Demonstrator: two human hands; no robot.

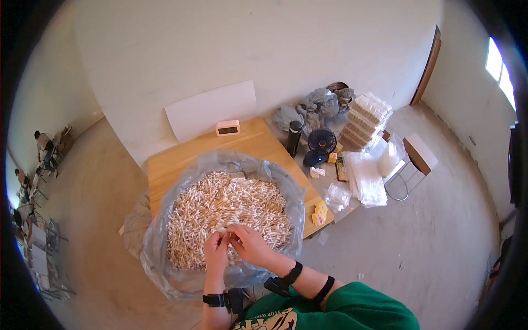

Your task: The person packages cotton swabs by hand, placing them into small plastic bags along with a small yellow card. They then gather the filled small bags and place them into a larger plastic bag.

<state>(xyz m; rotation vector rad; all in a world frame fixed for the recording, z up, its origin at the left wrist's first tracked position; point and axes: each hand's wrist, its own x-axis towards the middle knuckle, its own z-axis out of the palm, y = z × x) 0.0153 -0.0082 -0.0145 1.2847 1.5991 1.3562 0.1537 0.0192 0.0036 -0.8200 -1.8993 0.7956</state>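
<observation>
A big heap of cotton swabs (225, 203) with pale sticks and white tips fills a grey plastic bag (294, 190), whose rim is spread wide. Over the near part of the heap, my left hand (215, 250) and my right hand (250, 245) meet at the fingertips. Both sets of fingers are pinched together. Something small and whitish seems to sit between them, too small to name. A small pale block (237, 176) lies on the heap's far side.
On the wooden table (181, 157) stands a pink digital clock (227, 128); yellow packets (319, 213) lie at its right corner. To the right are a black bottle (294, 137), a small fan (322, 143), clear plastic bags (364, 179), stacked packs (366, 121) and a stool (421, 154). People sit far left.
</observation>
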